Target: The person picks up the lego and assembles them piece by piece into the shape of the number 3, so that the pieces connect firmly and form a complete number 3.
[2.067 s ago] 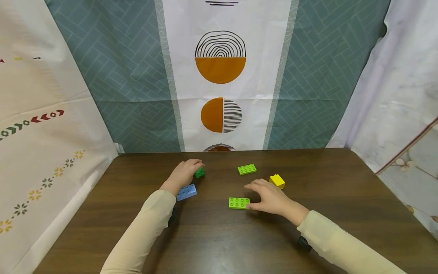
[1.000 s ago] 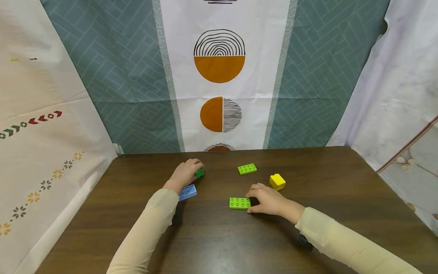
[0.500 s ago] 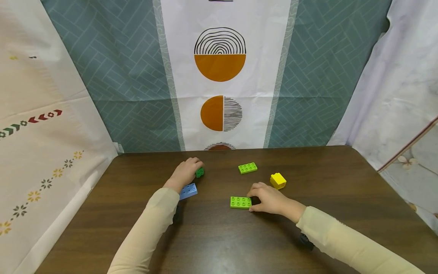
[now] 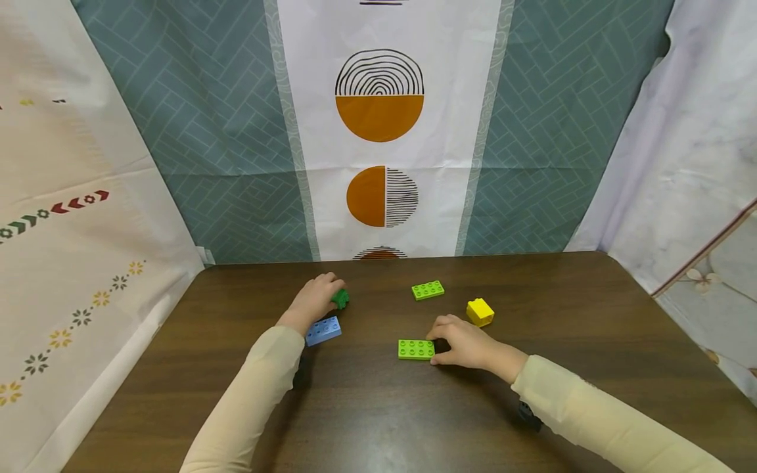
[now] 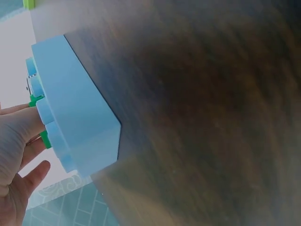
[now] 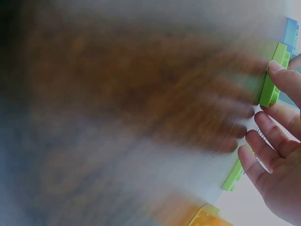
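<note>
From the head camera, the near lime brick lay flat on the counter, studs up, and served to place the rest. At its right end the grip of the right hand pinched it, thumb on the near edge and forefinger on the far one, presumably because so low a brick offered only its edges to hold and left its studs uncovered that way. The left hand was beyond and left of the near lime brick, its fingers bent over the green brick; only part of that brick showed. Left of the near lime brick lay the blue brick, beyond it the far lime brick, and beyond it to the right the yellow brick. All three lay loose, seemingly spread so that each could be lifted alone.

From the left wrist, the blue brick hid much of the work, yet green showed between thumb and fingers, so that grip was judged a pinch; whether the green brick touched the counter could not be told.

From the right wrist, thumb and forefinger met the near lime brick; the remaining fingers were spread clear of it, likely because two sufficed.
</note>
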The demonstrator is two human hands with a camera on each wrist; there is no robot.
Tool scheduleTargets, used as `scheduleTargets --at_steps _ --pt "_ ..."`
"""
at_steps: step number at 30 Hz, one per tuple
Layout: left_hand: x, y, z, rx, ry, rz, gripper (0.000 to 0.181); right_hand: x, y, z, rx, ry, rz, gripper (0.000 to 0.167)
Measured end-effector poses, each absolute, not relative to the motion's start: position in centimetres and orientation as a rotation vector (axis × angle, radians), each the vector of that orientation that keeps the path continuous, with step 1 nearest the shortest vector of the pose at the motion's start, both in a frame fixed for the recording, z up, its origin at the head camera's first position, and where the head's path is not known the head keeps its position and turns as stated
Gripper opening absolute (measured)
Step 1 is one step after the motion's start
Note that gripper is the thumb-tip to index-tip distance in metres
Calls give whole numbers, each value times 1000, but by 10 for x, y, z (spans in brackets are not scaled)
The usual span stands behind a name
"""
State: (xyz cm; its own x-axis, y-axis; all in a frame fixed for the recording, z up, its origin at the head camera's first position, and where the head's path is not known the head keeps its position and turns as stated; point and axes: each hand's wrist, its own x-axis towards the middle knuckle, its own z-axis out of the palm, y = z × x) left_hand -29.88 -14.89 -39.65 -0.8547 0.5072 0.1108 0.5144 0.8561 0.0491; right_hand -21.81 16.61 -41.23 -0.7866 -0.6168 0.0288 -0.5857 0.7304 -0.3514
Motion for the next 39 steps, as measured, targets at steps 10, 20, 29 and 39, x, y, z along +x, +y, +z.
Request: scheduleTargets --at_steps 10,20,29,39 --pt "-296 -154 -402 -820 -2858 -129 39 -219 167 -416 -994 2820 -563 34" --pt "-293 -160 -402 -819 -2802 -164 38 -218 165 -415 -984 2813 -578 34" --pt "-293 -158 -401 -817 -2777 -216 37 -219 166 -413 -992 2819 -585 34" --pt "-290 -147 -397 -827 -2725 -306 38 -218 167 -413 -984 2824 -580 35"
